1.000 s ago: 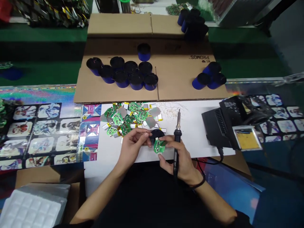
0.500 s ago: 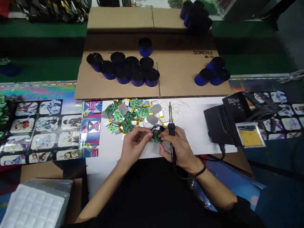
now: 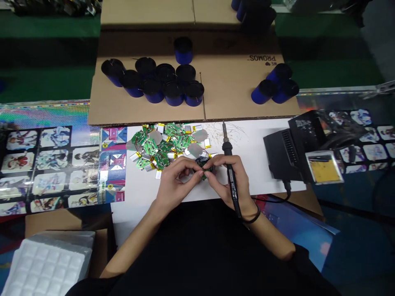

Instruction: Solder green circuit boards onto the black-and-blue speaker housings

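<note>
Left hand [image 3: 174,181] and right hand [image 3: 231,181] pinch the circuit board [image 3: 204,164] between them.

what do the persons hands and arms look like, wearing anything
Both hands are bare, with no gloves or rings that can be made out: the left hand and the right hand. The forearms are uncovered too. A thin black band, like a hair tie, circles the right wrist. A dark sleeve starts near the right elbow; no sleeve shows on the left arm.
</note>
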Tool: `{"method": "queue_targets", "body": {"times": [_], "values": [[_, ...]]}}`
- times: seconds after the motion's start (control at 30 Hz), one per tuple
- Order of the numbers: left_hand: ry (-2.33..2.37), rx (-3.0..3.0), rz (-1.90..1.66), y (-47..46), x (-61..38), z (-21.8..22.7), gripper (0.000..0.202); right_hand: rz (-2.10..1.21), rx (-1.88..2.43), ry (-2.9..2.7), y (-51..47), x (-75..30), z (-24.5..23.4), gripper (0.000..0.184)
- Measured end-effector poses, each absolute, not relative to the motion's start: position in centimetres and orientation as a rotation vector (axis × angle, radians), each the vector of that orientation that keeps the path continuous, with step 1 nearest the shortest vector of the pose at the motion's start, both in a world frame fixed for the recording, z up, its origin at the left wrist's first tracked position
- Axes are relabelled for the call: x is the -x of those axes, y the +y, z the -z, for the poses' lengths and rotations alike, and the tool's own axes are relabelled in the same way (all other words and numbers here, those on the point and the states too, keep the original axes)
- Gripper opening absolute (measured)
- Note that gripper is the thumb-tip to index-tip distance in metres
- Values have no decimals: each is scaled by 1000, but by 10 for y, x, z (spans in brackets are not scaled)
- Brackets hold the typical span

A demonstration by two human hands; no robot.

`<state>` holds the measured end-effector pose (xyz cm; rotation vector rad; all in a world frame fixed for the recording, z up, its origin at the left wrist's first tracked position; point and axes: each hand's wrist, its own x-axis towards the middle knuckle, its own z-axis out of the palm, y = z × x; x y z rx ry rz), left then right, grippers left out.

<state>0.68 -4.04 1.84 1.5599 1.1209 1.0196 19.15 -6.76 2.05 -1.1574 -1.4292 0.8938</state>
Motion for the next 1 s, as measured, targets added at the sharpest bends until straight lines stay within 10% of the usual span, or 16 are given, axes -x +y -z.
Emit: {"method": "queue_targets", "body": {"times": [1.0], "values": [[1055, -1611, -1150, -40, -6, -10, 7, -957, 1140, -1252, -62, -184, -18, 33]]}}
